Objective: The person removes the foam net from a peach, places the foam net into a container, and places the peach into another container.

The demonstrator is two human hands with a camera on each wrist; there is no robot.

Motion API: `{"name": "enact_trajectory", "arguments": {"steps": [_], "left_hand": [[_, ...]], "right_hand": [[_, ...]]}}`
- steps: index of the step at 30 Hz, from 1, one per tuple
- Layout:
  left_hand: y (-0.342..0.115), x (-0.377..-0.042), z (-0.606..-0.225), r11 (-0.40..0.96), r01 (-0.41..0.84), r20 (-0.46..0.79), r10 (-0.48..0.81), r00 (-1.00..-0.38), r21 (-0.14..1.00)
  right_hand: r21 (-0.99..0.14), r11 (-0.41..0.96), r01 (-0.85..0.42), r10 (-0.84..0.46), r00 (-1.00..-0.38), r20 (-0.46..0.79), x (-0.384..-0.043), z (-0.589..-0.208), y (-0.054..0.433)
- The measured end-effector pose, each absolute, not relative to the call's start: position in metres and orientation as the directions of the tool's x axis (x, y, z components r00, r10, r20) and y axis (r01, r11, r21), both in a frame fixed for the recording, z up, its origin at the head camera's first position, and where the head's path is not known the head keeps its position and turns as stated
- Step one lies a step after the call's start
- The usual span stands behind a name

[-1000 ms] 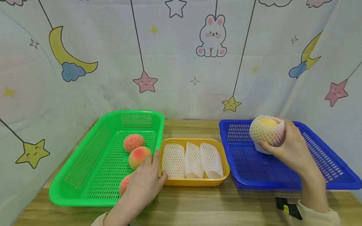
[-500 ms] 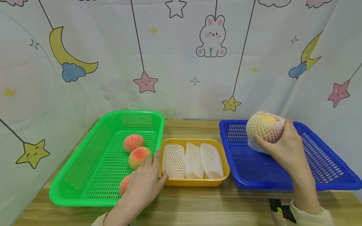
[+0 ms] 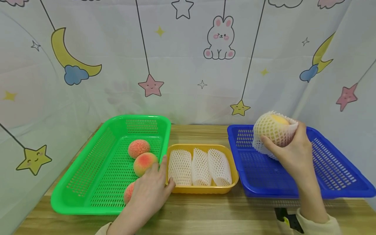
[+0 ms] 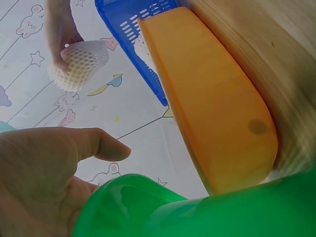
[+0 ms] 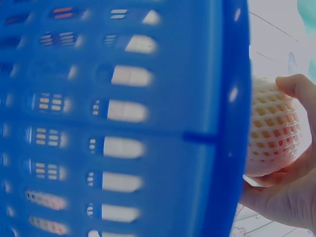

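Slightly higher and leftward now, the netted peach (image 3: 274, 131) is above the blue basket (image 3: 264, 178), clasped by the right hand (image 3: 295, 156).
Probably light, its net (image 3: 259, 127) soft and slip-prone, best cupped round the middle; the left hand (image 3: 151, 186) lies loose at the green basket (image 3: 88, 210).

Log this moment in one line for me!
right hand: holding netted peach above blue basket | left hand: at green basket | yellow tray: three nets

A yellow-and-red peach (image 3: 279, 120) is being latticed by white diamond-mesh netting (image 3: 262, 132); the green basket (image 3: 85, 210) and blue basket (image 3: 276, 192) are being patterned by slots.
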State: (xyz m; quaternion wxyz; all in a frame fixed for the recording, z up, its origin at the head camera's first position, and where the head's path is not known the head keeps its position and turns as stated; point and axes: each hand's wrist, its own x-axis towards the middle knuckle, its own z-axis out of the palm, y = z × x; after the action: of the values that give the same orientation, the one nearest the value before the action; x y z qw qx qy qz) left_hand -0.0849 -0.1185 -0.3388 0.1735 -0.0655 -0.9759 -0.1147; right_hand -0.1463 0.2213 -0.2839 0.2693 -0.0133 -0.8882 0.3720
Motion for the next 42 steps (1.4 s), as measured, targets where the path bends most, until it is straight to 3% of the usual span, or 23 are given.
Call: {"name": "enact_trajectory", "arguments": {"steps": [15, 25, 32, 42], "left_hand": [[-0.117, -0.082, -0.335, 0.968, 0.177, 0.364, 0.102, -0.926, 0.178], [-0.117, -0.079, -0.333, 0.963, 0.213, 0.408, 0.130, -0.904, 0.164], [-0.115, -0.080, -0.333, 0.953, 0.289, 0.486, 0.211, -0.848, 0.090], [-0.112, -0.081, -0.337, 0.957, 0.278, 0.482, 0.207, -0.851, 0.079]], "right_hand": [[-0.720, 0.663, -0.204, 0.183, -0.889, 0.421, -0.144, -0.282, 0.206], [-0.830, 0.498, -0.251, 0.109, -0.931, 0.347, -0.142, -0.282, 0.194], [-0.893, 0.349, -0.284, 0.048, -0.946, 0.320, -0.139, -0.282, 0.178], [-0.901, 0.314, -0.300, -0.018, -0.951, 0.310, -0.136, -0.287, 0.159]]}}
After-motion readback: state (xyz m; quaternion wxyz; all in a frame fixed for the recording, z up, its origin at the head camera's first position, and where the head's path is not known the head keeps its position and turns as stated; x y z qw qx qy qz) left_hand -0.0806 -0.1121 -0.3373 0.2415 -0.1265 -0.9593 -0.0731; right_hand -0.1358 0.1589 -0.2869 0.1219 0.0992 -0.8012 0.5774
